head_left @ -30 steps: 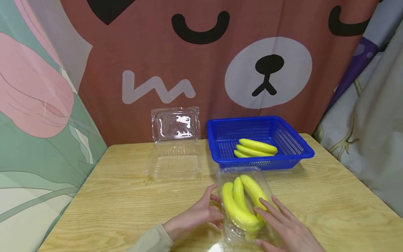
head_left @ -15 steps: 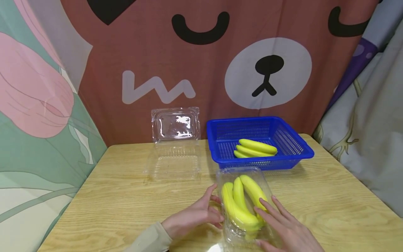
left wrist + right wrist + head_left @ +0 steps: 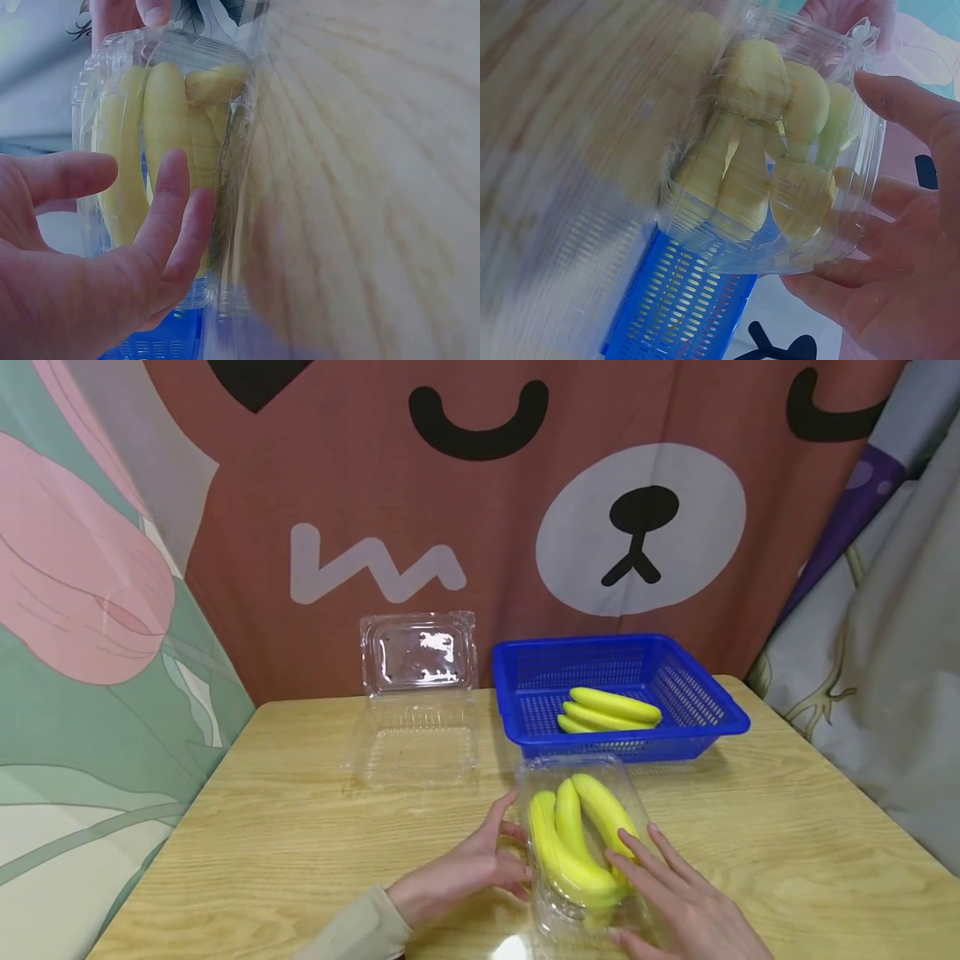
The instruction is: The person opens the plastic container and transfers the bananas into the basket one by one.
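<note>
Box (image 3: 558, 912) of bananas (image 3: 555, 852) is set at 6 o'clock of the blue basket (image 3: 622, 742), flanked by the left hand (image 3: 465, 870) at 9 o'clock and right hand (image 3: 690, 906) at 4, fingers spread. Rim (image 3: 570, 761) should be pressed evenly, both sides together.

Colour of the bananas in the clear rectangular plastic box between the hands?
Yellow; the long curved bananas show best in the head view.

left hand (image 3: 476, 867): loosely curved | right hand (image 3: 686, 900): loosely spread
</note>
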A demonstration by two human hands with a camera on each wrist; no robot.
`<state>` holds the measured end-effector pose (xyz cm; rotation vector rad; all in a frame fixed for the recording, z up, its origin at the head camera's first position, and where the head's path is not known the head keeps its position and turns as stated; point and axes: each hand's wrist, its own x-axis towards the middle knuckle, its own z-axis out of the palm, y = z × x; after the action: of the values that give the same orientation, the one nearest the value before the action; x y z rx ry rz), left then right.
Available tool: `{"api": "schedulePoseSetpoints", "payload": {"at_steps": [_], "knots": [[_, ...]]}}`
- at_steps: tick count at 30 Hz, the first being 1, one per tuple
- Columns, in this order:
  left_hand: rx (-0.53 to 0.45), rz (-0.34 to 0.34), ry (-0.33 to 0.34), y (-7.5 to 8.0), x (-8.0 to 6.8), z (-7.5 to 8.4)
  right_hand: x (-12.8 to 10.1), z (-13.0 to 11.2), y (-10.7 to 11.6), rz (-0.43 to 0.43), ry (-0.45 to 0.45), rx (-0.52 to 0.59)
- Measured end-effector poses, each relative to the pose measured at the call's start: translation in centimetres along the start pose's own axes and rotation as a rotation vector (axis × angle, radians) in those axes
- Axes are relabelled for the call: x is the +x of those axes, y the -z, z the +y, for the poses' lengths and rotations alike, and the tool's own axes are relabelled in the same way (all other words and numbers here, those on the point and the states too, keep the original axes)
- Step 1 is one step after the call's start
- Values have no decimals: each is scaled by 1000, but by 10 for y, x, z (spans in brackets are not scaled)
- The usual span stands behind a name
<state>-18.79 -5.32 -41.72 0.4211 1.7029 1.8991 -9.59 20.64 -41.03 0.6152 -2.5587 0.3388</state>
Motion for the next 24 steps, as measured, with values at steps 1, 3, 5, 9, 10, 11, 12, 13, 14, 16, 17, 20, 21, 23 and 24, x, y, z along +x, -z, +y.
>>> {"api": "schedulePoseSetpoints", "payload": {"at_steps": [1, 3, 5, 9, 10, 11, 12, 13, 14, 16, 17, 20, 21, 23, 24], "knots": [[-1, 2, 0, 0, 0, 0, 0, 0, 0, 4, 1, 0], [2, 4, 2, -1, 1, 1, 0, 0, 0, 10, 3, 0], [1, 7, 2, -1, 2, 0, 1, 0, 1, 17, 7, -1], [25, -5, -10, -1, 2, -1, 0, 0, 1, 24, 12, 5], [34, -7, -13, -1, 2, -2, 0, 0, 1, 23, 13, 6], [43, -10, -15, -1, 1, -3, 0, 0, 0, 19, 11, 11], [52, -15, -18, -1, 1, -3, 0, 0, 0, 18, 10, 12], [65, -18, -16, -1, 0, -3, 0, 0, 0, 19, 9, 14], [71, -16, -17, -1, 0, -3, 0, 0, 0, 20, 8, 16], [77, -16, -18, 0, 0, -3, 0, -1, 0, 26, 3, 13], [83, -18, -19, 0, -1, -3, 1, -1, -1, 31, 1, 9], [110, -21, -20, 1, -1, -2, 3, -3, -3, 60, 2, -11], [119, -23, -23, 0, -1, -2, 4, -3, -3, 69, 2, -23], [136, -21, -27, 0, -2, -3, 7, -5, -5, 100, 22, -46], [146, -17, -27, 0, -2, -3, 8, -5, -6, 112, 35, -57]]}}
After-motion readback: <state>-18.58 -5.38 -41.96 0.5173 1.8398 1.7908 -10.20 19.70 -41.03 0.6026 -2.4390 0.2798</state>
